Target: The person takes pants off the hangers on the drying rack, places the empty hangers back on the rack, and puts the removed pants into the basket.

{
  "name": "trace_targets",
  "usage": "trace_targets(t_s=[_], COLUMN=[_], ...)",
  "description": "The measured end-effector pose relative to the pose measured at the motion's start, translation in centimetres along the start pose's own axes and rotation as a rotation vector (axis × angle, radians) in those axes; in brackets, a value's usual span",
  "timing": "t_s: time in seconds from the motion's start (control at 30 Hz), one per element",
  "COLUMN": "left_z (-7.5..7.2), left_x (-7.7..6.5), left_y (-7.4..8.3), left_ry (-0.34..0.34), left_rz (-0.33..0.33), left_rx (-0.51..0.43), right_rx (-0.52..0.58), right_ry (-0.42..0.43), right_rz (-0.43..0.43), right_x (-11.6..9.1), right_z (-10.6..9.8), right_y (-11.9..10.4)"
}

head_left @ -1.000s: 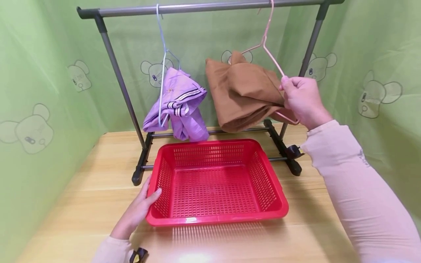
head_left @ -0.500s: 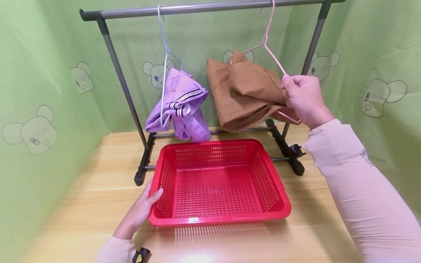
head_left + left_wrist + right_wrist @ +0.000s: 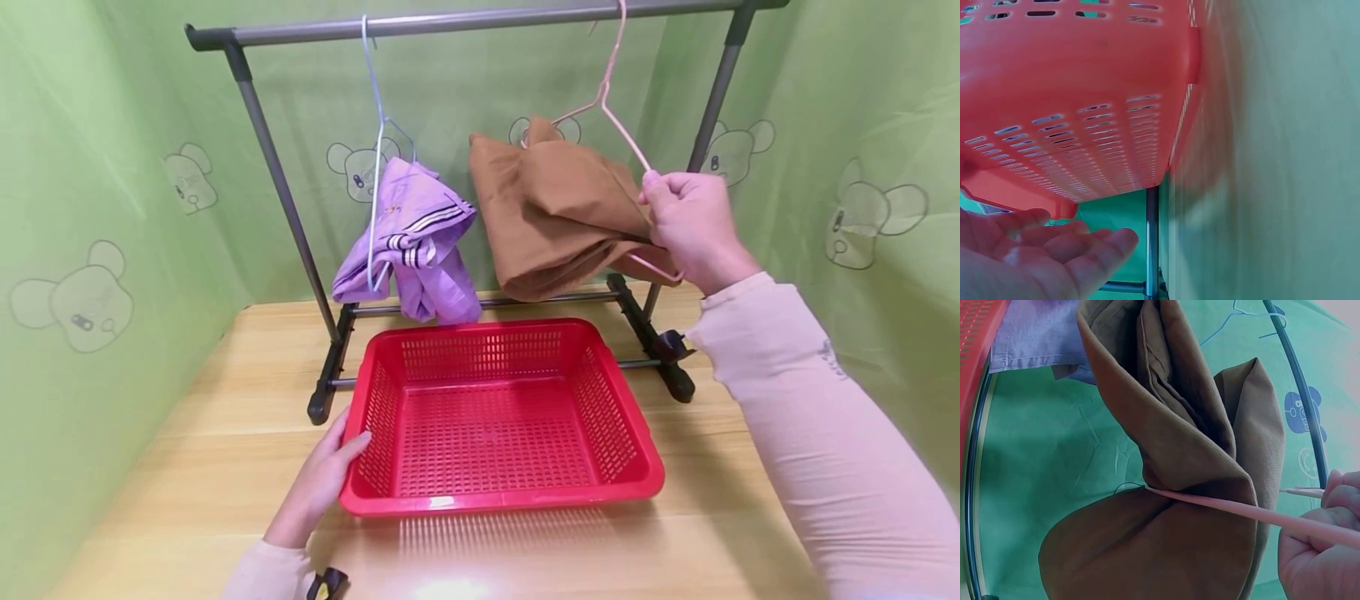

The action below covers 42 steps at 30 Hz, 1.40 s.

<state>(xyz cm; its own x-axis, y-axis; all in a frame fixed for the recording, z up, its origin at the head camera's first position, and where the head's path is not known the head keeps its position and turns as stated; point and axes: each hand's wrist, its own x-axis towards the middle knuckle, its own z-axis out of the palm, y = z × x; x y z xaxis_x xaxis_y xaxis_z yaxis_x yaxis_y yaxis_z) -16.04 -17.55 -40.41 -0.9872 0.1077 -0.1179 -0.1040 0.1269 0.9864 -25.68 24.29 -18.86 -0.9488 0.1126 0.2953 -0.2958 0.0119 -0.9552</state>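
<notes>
My right hand (image 3: 693, 225) pinches the right arm of a pink wire hanger (image 3: 626, 137) hooked over the rail. Brown folded cloth (image 3: 558, 212), perhaps trousers, is draped through that hanger; in the right wrist view the hanger's bar (image 3: 1229, 507) crosses the brown cloth (image 3: 1166, 444). My left hand (image 3: 318, 479) holds the left rim of a red plastic basket (image 3: 498, 501), thumb over the rim. From the left wrist view, its fingers (image 3: 1107, 250) lie outside the perforated wall (image 3: 1085, 75). Nothing lies inside the basket.
Left of the brown cloth, a purple garment (image 3: 420, 233) with striped trim hangs on a blue hanger (image 3: 374, 167). The grey rack (image 3: 480, 18) stands behind the basket on black feet (image 3: 321, 400). Green curtains (image 3: 90, 208) enclose the wooden table (image 3: 187, 500).
</notes>
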Motion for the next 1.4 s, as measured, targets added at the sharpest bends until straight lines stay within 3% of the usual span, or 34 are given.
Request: trace_targets(t_s=[0.4, 1.4], left_z=[-0.2, 0.0], left_x=[0.1, 0.0], left_y=[0.1, 0.0], left_ry=[0.009, 0.000], left_rz=[-0.018, -0.015], left_rx=[-0.013, -0.031], right_rx=[0.041, -0.002], right_ry=[0.008, 0.057], right_rz=[-0.016, 0.033], right_x=[0.0, -0.1], right_z=[0.4, 0.0], right_y=[-0.1, -1.0])
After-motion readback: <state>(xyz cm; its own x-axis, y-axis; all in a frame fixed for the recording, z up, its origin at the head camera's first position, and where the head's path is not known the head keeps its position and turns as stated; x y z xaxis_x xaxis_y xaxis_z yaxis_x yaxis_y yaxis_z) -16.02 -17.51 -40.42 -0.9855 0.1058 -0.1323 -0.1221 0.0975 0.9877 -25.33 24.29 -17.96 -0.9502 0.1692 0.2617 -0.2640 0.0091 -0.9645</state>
